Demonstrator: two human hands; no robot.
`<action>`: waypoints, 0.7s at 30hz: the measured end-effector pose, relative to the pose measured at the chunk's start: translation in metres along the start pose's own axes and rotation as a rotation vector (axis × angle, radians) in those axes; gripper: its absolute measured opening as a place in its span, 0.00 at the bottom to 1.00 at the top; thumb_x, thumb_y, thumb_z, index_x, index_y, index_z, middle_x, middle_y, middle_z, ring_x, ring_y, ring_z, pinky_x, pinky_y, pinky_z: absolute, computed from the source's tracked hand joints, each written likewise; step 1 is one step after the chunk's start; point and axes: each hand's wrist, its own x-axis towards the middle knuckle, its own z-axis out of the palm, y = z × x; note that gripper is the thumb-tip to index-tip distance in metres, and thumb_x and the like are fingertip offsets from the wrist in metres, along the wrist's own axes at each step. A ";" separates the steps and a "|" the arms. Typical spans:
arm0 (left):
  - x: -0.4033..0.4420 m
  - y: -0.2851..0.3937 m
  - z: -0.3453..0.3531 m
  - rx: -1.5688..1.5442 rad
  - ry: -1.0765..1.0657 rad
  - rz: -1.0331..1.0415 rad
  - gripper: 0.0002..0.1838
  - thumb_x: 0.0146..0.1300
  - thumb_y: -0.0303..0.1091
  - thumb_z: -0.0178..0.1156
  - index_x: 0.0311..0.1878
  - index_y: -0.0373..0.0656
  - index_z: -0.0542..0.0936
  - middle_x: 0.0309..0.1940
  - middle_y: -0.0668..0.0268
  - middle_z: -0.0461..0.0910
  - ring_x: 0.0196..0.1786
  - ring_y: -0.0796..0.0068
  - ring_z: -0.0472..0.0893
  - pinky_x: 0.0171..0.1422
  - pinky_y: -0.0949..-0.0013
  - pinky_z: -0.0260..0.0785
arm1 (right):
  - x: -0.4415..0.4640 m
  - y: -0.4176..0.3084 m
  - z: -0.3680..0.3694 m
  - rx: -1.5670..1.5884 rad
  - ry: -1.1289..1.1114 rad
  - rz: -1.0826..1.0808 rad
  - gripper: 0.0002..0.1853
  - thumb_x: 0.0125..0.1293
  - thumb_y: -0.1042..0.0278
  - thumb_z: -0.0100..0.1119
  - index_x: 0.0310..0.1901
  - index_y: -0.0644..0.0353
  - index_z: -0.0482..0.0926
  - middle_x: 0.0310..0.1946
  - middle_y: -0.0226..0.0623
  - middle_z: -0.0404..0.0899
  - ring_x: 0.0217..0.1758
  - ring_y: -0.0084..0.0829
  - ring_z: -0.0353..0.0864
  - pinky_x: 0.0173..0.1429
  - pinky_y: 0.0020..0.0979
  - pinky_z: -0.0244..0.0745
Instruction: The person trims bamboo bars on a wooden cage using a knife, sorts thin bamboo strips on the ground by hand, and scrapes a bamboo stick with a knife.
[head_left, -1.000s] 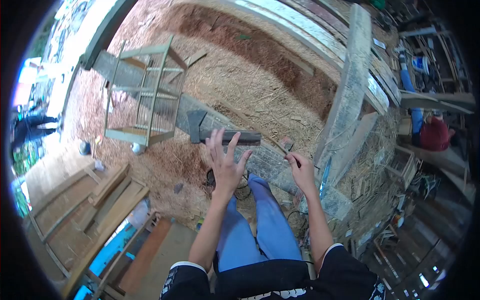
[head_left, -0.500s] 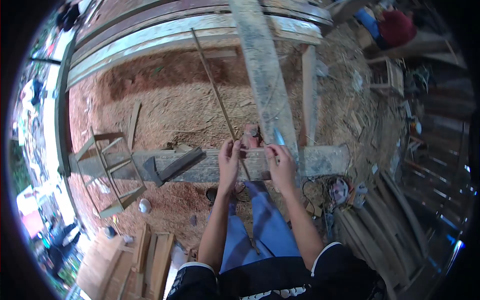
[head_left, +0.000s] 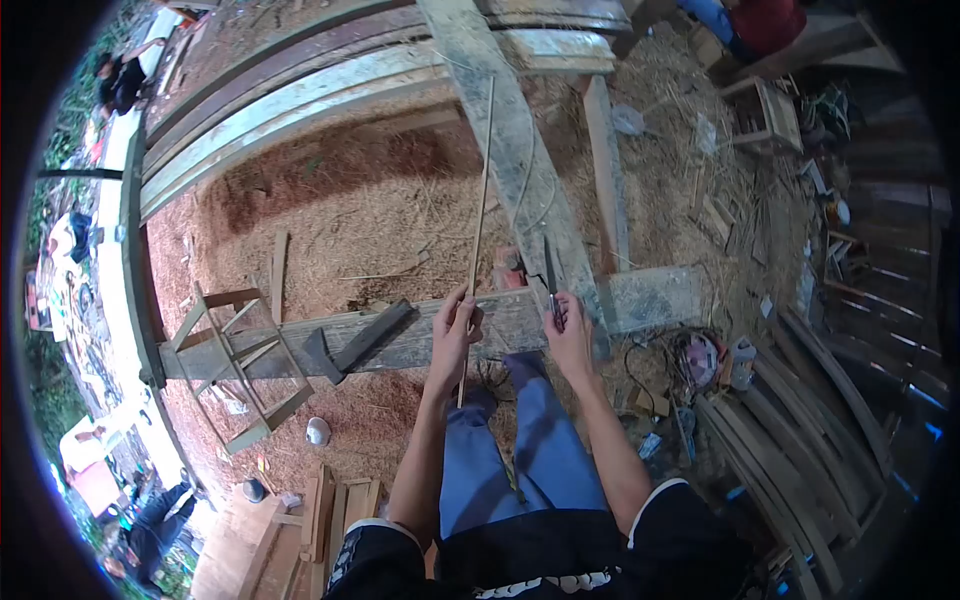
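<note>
My left hand (head_left: 455, 335) is closed around a long, thin wooden stick (head_left: 483, 200). The stick points away from me, and its near end hangs down toward my legs. In my closed right hand (head_left: 569, 338) is a knife (head_left: 549, 268), its narrow dark blade pointing away from me. Blade and stick are apart. Both hands are over a worn wooden beam (head_left: 650, 300) that lies crosswise in front of me. Just beyond the beam, between my hands, sits a red object (head_left: 508, 268), partly hidden.
A wide plank (head_left: 520, 150) meets the beam at an angle. To the left are a dark angled wooden piece (head_left: 375, 335) and a thin wooden frame (head_left: 245, 365). Curved boards (head_left: 790, 450) are stacked at right. People are visible at the far edges.
The stick has swung from leaning left to nearly straight ahead. My right hand has moved slightly down, and the knife now shows clearly, pointing away. The whole view has shifted a little.
</note>
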 end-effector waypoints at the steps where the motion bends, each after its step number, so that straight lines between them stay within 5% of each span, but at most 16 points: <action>1: -0.009 0.011 -0.004 0.015 0.007 0.024 0.21 0.79 0.38 0.56 0.70 0.39 0.74 0.29 0.74 0.69 0.25 0.88 0.63 0.29 0.79 0.55 | -0.008 -0.013 0.001 0.104 0.007 -0.003 0.17 0.70 0.77 0.58 0.60 0.62 0.71 0.45 0.48 0.79 0.45 0.42 0.83 0.49 0.39 0.79; 8: -0.105 0.103 -0.050 0.079 0.094 0.228 0.21 0.76 0.33 0.62 0.67 0.35 0.77 0.31 0.70 0.79 0.27 0.90 0.68 0.27 0.80 0.58 | -0.083 -0.160 -0.001 0.385 0.038 -0.357 0.13 0.73 0.71 0.57 0.55 0.63 0.70 0.37 0.41 0.78 0.38 0.32 0.81 0.43 0.34 0.76; 11: -0.167 0.149 -0.070 0.041 0.113 0.260 0.18 0.78 0.37 0.58 0.62 0.36 0.80 0.32 0.70 0.80 0.27 0.90 0.67 0.29 0.81 0.58 | -0.131 -0.241 -0.015 0.396 -0.189 -0.333 0.15 0.73 0.65 0.60 0.54 0.63 0.71 0.36 0.42 0.77 0.38 0.33 0.82 0.45 0.34 0.77; 14: -0.229 0.182 -0.095 -0.091 0.035 0.286 0.20 0.83 0.44 0.50 0.57 0.36 0.81 0.34 0.70 0.81 0.26 0.88 0.66 0.31 0.81 0.59 | -0.172 -0.292 -0.009 0.341 -0.266 -0.457 0.14 0.75 0.61 0.60 0.53 0.61 0.73 0.38 0.43 0.79 0.43 0.36 0.84 0.49 0.36 0.78; 21: -0.349 0.220 -0.111 -0.039 0.084 0.419 0.15 0.80 0.43 0.57 0.51 0.40 0.82 0.35 0.71 0.81 0.27 0.90 0.67 0.30 0.81 0.58 | -0.244 -0.367 -0.014 0.175 -0.405 -0.821 0.12 0.75 0.63 0.60 0.52 0.60 0.75 0.40 0.46 0.81 0.47 0.45 0.84 0.51 0.40 0.78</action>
